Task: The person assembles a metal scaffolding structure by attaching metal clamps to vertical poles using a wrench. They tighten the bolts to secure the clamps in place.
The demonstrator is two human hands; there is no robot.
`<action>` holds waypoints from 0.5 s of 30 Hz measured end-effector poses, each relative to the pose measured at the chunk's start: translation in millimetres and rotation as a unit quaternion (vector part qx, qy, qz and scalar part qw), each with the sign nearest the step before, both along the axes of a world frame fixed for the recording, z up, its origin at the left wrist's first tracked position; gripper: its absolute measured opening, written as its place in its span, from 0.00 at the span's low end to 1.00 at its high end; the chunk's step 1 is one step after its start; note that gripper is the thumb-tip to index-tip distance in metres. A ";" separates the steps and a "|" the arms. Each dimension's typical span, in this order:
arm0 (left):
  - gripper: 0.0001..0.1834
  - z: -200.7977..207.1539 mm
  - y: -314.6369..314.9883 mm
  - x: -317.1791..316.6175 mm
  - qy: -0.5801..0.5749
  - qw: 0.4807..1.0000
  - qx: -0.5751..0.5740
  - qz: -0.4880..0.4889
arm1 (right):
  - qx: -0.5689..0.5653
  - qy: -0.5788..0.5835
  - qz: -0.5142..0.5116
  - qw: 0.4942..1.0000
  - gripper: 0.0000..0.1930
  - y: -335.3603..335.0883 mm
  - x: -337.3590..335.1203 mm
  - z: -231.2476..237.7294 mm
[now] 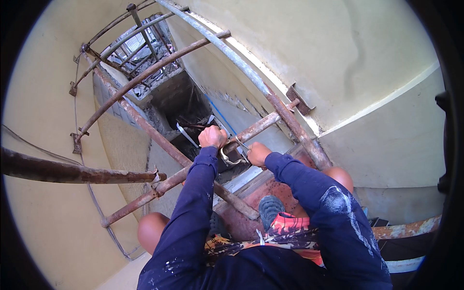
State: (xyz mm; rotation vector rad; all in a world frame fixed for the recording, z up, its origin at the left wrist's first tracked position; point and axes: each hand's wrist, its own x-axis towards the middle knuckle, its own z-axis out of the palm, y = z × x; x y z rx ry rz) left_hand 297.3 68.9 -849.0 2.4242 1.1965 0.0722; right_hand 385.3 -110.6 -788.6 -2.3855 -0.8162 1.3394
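Both of my hands are at a rusty crossbar pipe (261, 126), level with my knees. My left hand (213, 137) is closed in a fist at the pipe. On the other side of it, my right hand (259, 154) is closed too, on a pale cord (240, 144) that runs taut from the pipe. A cream-coloured loop (233, 161) hangs below the pipe between my hands; whether it belongs to the same cord I cannot tell. What sits inside my left fist is hidden by the fingers.
Long rusty pipes (159, 135) and a pale rail (217, 41) form a frame. Below lies a deep shaft with rubble (150, 72). One thick pipe (72, 169) juts in from the left. Cream walls (386, 58) flank me. My shoes (271, 211) are on a reddish surface (246, 198).
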 end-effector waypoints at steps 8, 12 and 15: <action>0.21 1.7 0.0 11.8 0.035 0.999 0.001 -0.020 | 0.082 -0.123 -0.054 0.988 0.12 -22.2 -46.5 -17.6; 0.20 2.4 -0.1 10.2 0.020 1.000 -0.001 -0.018 | 0.079 -0.123 -0.069 0.987 0.12 -26.7 -52.5 -11.9; 0.20 6.2 1.3 19.6 0.037 0.997 0.029 -0.054 | 0.082 -0.144 -0.127 0.978 0.12 -31.0 -71.4 -29.3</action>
